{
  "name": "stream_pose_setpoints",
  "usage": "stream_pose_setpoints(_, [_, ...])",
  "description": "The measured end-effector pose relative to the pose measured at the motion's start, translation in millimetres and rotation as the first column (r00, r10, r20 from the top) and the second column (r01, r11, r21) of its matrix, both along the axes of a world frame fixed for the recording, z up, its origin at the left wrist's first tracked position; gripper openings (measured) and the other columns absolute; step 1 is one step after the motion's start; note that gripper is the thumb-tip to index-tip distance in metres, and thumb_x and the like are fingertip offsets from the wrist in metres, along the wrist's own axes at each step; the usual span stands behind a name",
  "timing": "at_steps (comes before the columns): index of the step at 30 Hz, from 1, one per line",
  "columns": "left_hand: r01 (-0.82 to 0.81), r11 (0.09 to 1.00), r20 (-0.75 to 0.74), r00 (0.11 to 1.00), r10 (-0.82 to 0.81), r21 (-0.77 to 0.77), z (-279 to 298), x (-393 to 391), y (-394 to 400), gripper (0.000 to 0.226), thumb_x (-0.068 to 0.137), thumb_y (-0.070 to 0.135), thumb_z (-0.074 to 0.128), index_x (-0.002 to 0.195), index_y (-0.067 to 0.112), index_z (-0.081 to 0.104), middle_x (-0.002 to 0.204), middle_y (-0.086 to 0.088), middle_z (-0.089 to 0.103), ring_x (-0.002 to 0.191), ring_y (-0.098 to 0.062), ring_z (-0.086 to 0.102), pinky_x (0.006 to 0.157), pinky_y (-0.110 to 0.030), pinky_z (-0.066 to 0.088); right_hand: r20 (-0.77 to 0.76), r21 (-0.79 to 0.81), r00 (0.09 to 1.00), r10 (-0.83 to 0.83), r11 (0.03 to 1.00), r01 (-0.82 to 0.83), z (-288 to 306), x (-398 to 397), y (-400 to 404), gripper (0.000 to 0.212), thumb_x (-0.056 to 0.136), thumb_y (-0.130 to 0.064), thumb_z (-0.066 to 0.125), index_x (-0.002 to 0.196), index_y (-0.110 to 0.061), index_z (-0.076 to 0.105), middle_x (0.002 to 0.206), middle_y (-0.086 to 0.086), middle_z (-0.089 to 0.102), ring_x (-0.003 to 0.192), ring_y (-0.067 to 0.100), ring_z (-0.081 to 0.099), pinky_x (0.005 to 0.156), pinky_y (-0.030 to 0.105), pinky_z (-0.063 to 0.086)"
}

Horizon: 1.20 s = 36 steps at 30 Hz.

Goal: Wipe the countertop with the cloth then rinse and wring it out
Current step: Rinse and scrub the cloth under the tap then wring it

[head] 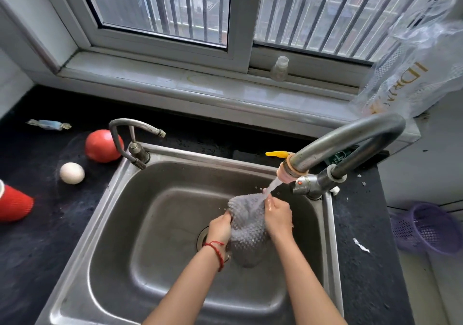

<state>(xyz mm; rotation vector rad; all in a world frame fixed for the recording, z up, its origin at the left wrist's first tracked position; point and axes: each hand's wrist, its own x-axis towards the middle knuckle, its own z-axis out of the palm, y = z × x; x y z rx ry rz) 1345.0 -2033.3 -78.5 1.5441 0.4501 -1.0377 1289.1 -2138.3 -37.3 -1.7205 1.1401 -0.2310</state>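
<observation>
Gripped on both sides, one grey cloth (246, 227) is held over the steel sink (130, 224), above the drain (203, 235). Its left edge is pinched by the left hand (220, 225), fingers curled into the fabric; its right side is clasped by the right hand (278, 215), fingers bent around the upper corner. A red string bracelet (217, 250) is worn on the left wrist. Water (271, 186) is poured from the pink nozzle of the large tap (350, 140) at the sink's right rim, and the cloth's top is struck by it just beside the right hand. A second, thinner tap (132, 134) is mounted at the sink's back left corner; no water is seen at its spout.

On the dark countertop (37, 237) left of the sink, four things are counted: one tomato (101, 145), one egg (72, 173), one red cup (13, 204) lying on its side, and one wrapped sweet (48, 125). One small bottle (279, 69) is stood on the window sill (200, 91). One clear plastic bag (413, 61) is seen at the right, and one purple basket (426, 227) lower down beyond the counter's right edge.
</observation>
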Motion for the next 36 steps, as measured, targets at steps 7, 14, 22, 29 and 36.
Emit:
stream_pose_setpoints(7, [0.519,0.851,0.461,0.777,-0.430,-0.081,38.2,22.0,10.3,0.086,0.050,0.008,0.056,0.135,0.016,0.043,0.124,-0.002,0.052,0.116,-0.016,0.050,0.096,-0.025,0.045,0.122,0.132,0.849,0.514,0.839,-0.528,26.3,8.8,1.7,0.035,0.091,-0.036,0.052,0.057,-0.035,0.063,0.063,-0.011,0.058,0.064,0.006,0.051,0.063,0.025,0.038])
stream_pose_setpoints(14, [0.764,0.631,0.647,0.416,-0.639,0.131,51.6,53.4,7.2,0.026,0.062,0.028,0.077,0.077,0.008,0.073,0.071,-0.010,0.072,0.066,-0.009,0.060,0.069,-0.039,0.054,0.040,0.136,0.805,0.592,0.795,-0.591,31.2,-4.8,-14.3,0.040,0.057,-0.057,0.069,0.083,-0.026,0.064,0.078,-0.010,0.065,0.076,0.004,0.060,0.068,0.023,0.047])
stream_pose_setpoints(22, [0.225,0.938,0.515,0.855,-0.059,-0.265,62.1,56.4,10.7,0.016,0.083,0.005,0.062,0.070,0.013,0.065,0.054,0.012,0.068,0.056,0.000,0.062,0.059,-0.020,0.053,-0.132,0.257,0.853,0.505,0.848,-0.463,-23.4,-53.5,-11.6,0.025,0.060,-0.016,0.072,0.041,-0.027,0.059,0.068,-0.012,0.064,0.061,-0.006,0.055,0.068,0.019,0.044])
stream_pose_setpoints(29, [0.128,0.955,0.267,0.962,-0.054,-0.267,50.3,45.4,8.2,0.011,0.087,0.010,0.057,0.081,0.005,0.065,0.055,0.000,0.068,0.046,-0.009,0.063,0.048,-0.021,0.052,0.199,0.401,0.975,0.099,0.900,-0.173,-10.1,-24.8,1.7,0.018,0.084,-0.007,0.062,0.093,-0.005,0.046,0.093,-0.002,0.062,0.085,0.008,0.059,0.071,0.016,0.050])
stream_pose_setpoints(36, [0.231,0.890,0.139,0.972,-0.191,-0.394,62.1,29.1,-1.4,0.019,0.092,0.015,0.051,0.081,0.010,0.066,0.064,0.001,0.073,0.059,-0.010,0.068,0.058,-0.021,0.057,0.175,0.779,0.975,-0.137,0.625,-0.052,-11.6,-17.1,26.7,0.058,0.074,-0.060,0.057,0.103,-0.012,0.067,0.102,0.010,0.073,0.092,0.019,0.070,0.080,0.035,0.057])
